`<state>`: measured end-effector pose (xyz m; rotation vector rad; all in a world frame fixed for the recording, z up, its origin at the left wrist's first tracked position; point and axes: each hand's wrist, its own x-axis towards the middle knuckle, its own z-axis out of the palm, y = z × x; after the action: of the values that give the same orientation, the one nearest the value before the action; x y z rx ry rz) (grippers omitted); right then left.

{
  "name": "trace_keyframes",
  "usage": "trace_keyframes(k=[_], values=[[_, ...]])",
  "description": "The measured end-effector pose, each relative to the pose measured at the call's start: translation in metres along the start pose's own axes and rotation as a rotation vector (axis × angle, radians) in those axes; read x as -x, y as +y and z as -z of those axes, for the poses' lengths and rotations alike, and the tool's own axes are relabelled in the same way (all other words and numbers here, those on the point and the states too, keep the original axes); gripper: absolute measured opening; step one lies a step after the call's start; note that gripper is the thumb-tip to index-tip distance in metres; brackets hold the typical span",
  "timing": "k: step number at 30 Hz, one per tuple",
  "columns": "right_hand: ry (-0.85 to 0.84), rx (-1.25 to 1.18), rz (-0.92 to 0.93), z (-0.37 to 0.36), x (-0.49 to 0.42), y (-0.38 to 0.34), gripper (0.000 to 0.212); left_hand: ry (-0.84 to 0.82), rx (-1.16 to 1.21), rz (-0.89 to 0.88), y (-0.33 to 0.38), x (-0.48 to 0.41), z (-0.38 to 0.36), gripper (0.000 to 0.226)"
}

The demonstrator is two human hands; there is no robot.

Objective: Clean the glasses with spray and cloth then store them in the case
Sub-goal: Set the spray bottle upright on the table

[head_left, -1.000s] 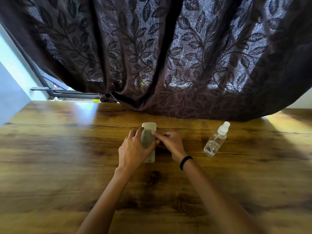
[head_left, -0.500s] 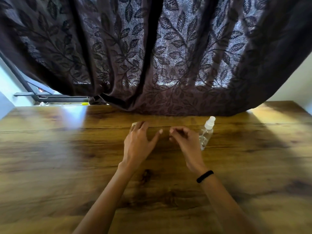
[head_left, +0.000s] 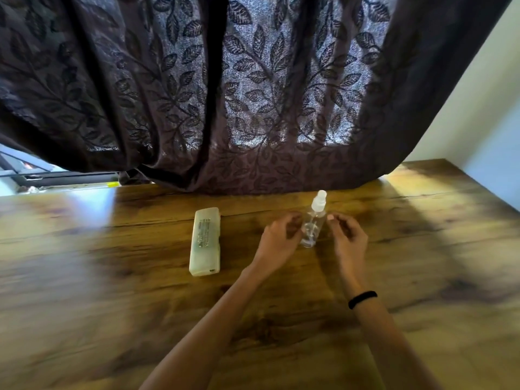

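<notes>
Both hands off case [head_left: 205, 242] now, moved right. Left hand [head_left: 277, 242] and right hand [head_left: 347, 239] flank spray bottle [head_left: 313, 225] on table [head_left: 112, 291], grips released, nothing grasped. I read spray pickup next.

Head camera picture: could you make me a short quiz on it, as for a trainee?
1. True or false: the spray bottle lies on its side.
2. Which hands flank the bottle? A) left hand only B) right hand only C) both
3. Fill in: the pale case lies on the wooden ____.

Key: 1 false, it stands upright. 2 C; whether they touch it is unclear. 3 table.
</notes>
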<state>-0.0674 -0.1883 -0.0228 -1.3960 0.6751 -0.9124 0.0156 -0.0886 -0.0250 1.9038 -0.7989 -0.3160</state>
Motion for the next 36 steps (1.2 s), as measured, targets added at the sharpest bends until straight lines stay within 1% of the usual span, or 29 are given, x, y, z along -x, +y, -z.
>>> trace_keyframes(k=[2, 4, 6, 10, 14, 17, 21, 23, 27, 31, 34, 36], values=[[-0.028, -0.035, -0.084, -0.002, 0.005, 0.01, 0.019, 0.008, 0.016, 0.007, -0.001, 0.001, -0.004, 0.033], [-0.038, -0.065, -0.116, -0.007, 0.01, 0.014, 0.023, 0.014, 0.027, 0.013, -0.001, 0.001, -0.003, 0.033], [-0.04, -0.07, -0.118, -0.015, 0.011, 0.012, 0.023, 0.024, 0.032, 0.018, -0.002, 0.001, 0.002, 0.031], [-0.103, -0.06, -0.096, -0.039, 0.01, 0.007, 0.019, 0.126, -0.002, 0.02, -0.005, 0.002, 0.023, 0.033], [-0.244, -0.073, -0.109, -0.081, 0.009, 0.001, 0.022, 0.24, 0.035, 0.067, -0.011, -0.002, 0.063, 0.031], [-0.397, -0.028, -0.102, -0.113, 0.009, -0.002, 0.02, 0.315, 0.069, 0.094, -0.02, -0.004, 0.09, 0.029], [-0.53, -0.003, -0.118, -0.142, 0.01, 0.001, 0.025, 0.357, 0.04, 0.141, -0.032, -0.006, 0.112, 0.03], [-0.55, 0.012, -0.144, -0.149, 0.008, 0.005, 0.027, 0.355, 0.035, 0.152, -0.036, -0.007, 0.116, 0.031], [-0.573, 0.059, -0.152, -0.152, 0.008, 0.014, 0.026, 0.357, 0.001, 0.169, -0.044, -0.005, 0.115, 0.029], [-0.602, 0.1, -0.151, -0.148, 0.007, 0.015, 0.03, 0.392, -0.036, 0.163, -0.045, -0.005, 0.111, 0.027], [-0.605, 0.127, -0.15, -0.141, 0.004, 0.011, 0.037, 0.454, -0.066, 0.157, -0.041, -0.005, 0.111, 0.034], [-0.589, 0.154, -0.103, -0.136, 0.001, 0.006, 0.042, 0.497, -0.093, 0.119, -0.036, -0.004, 0.114, 0.039]])
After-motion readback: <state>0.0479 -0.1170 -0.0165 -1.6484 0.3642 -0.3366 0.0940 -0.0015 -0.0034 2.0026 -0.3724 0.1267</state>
